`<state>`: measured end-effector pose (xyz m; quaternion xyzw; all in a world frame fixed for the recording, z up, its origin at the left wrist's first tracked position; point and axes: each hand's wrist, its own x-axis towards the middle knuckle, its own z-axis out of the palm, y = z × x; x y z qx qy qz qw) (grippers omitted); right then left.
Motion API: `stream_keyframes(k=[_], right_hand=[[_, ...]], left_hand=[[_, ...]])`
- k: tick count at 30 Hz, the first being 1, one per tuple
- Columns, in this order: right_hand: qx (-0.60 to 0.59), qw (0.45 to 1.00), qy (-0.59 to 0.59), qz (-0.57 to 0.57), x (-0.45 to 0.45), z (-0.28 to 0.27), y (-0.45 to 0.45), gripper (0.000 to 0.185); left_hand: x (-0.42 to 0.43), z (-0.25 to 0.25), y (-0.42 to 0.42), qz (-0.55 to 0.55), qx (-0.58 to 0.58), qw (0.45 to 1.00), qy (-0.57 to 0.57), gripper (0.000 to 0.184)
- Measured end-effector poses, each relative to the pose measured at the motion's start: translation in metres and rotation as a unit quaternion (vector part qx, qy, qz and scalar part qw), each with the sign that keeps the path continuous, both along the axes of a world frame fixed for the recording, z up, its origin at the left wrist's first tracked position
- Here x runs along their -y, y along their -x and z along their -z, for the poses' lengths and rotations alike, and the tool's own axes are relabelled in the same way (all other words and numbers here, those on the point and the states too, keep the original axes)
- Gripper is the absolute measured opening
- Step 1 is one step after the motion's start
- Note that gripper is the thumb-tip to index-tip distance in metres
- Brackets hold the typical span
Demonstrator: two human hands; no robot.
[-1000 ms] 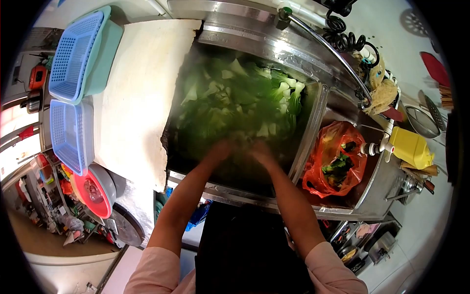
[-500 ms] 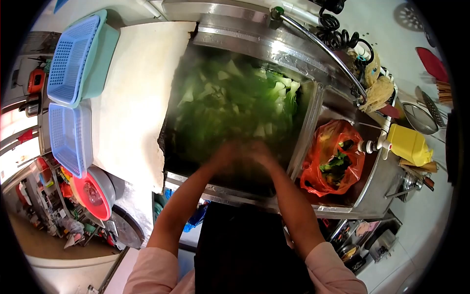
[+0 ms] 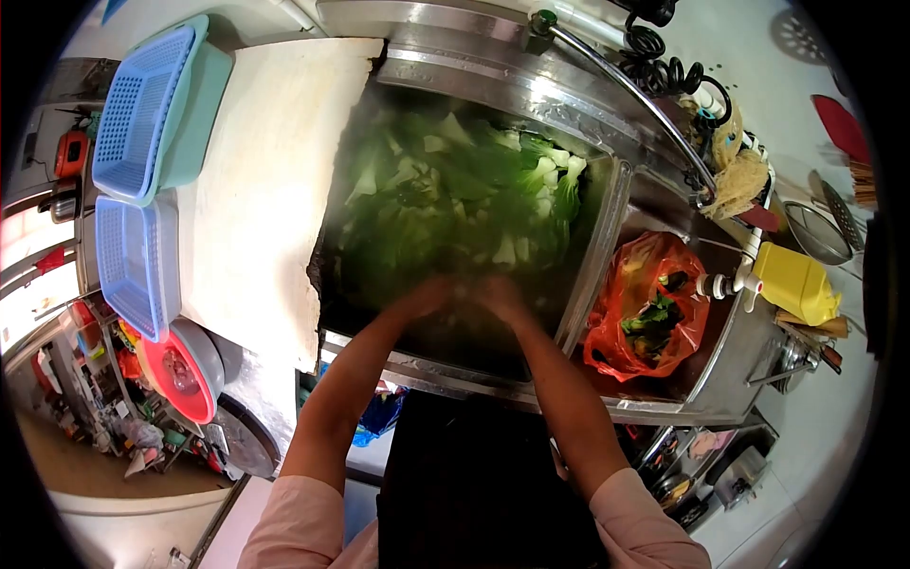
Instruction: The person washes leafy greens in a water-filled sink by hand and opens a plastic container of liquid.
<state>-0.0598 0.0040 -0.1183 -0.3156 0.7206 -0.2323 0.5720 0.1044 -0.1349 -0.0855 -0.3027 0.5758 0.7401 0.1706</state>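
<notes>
Leafy greens with pale stalks, looking like bok choy [image 3: 545, 180], float in cloudy greenish water in a large steel sink [image 3: 595, 223]. My left hand [image 3: 431, 297] is at the near side of this water, just short of the leaves. Close beside it, my right hand [image 3: 496, 296] dips in at the same depth. The murky water and blur hide the fingers of both hands, so I cannot tell whether either holds anything.
A red plastic bag [image 3: 621, 313] with dark leafy scraps lies in the smaller sink on the right, under a tap [image 3: 725, 285]. On the left are a white board [image 3: 251, 180], blue baskets [image 3: 133, 270] and a red basin [image 3: 194, 394]. A yellow jug [image 3: 796, 284] stands far right.
My hands stay near the same spot and look less smeared. Greens in the middle of the water show more sharply. The whole view has shifted very slightly.
</notes>
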Motion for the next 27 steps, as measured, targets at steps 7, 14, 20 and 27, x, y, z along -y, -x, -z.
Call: stream_keyframes(k=[7, 14, 20, 27], right_hand=[[-0.135, 0.99, -0.039, 0.024, 0.007, -0.007, -0.005, 0.043], [-0.041, 0.996, -0.055, 0.065, 0.033, -0.037, -0.003, 0.037], [0.029, 0.996, 0.015, 0.08, 0.019, -0.027, -0.003, 0.022], [-0.064, 0.993, 0.098, 0.006, -0.001, 0.024, -0.014, 0.013]], left_hand=[[-0.018, 0.044, -0.016, -0.095, 0.006, 0.984, 0.148, 0.034], [-0.031, -0.002, 0.009, -0.058, 0.069, 0.951, 0.297, 0.038], [-0.014, -0.014, 0.003, -0.002, -0.083, 0.965, 0.248, 0.043], [-0.014, -0.036, 0.017, 0.024, -0.024, 0.961, 0.273, 0.036]])
